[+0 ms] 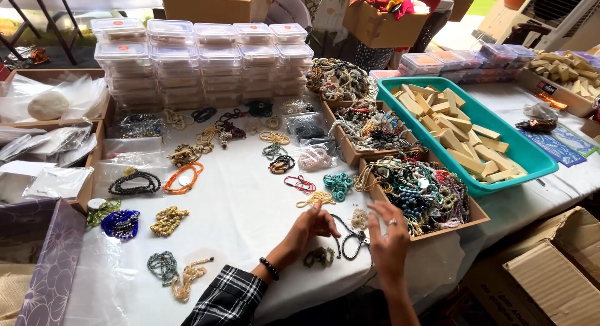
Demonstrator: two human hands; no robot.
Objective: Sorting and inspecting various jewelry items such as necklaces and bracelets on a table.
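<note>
- Dark bead strand [347, 237], looped on the white tablecloth [250, 201] at the near edge of the table, between the two hands and just in front of the cardboard box of mixed beads [420, 190].
- Left hand [310, 226]: fingers bent down and drawn together with the tips at the strand's left end; whether they actually pinch it cannot be told from the head view. A dark bead bracelet [269, 268] sits on this wrist, above a checked sleeve [228, 299].
- Right hand [389, 237]: fingers loosely spread, a ring visible, hovering above the strand's right end and touching nothing that can be seen.
- Neighbours: a small greenish bead cluster [319, 257] just below the left hand, a pale cluster [359, 219] beside the strand, a yellow coil [317, 199] and a teal bunch [339, 185] a little farther back.
- Risk, tangling: the strand lies in crossed loops, so lifting one end would probably tighten them into a knot.
- Risk, snagging: the pale cluster is close enough to be dragged along.
- Risk, falling: the strand lies near the table's edge, with open cartons [553, 263] on the floor below; a sideways tug could slide it off.
- Risk, sweeping: the checked sleeve could brush the greenish cluster away.
</note>
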